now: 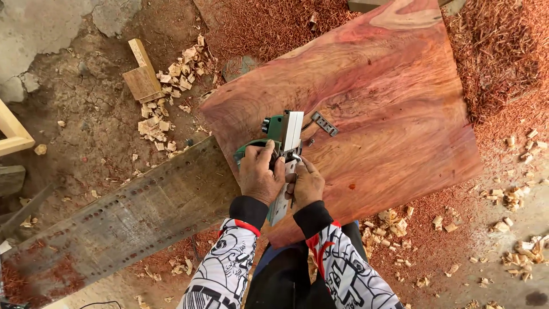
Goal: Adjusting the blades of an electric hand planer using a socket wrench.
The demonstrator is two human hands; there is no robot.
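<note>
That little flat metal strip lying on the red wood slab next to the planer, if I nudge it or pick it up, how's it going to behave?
The metal strip looks thin and flat, so it would probably slide rather than roll. It seems rigid and light for its size. Lying flush on the slab, it may be fiddly to lift without catching an edge.

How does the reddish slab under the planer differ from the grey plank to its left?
The reddish slab is broad, smooth and richly coloured with visible grain; the grey plank is long, narrow, weathered and dull. The plank carries rows of small holes; the slab shows none. The slab bears the green planer, which the left hand and right hand hold; the plank bears only sawdust. Both are flat timber, and the plank runs under the slab's edge.
</note>
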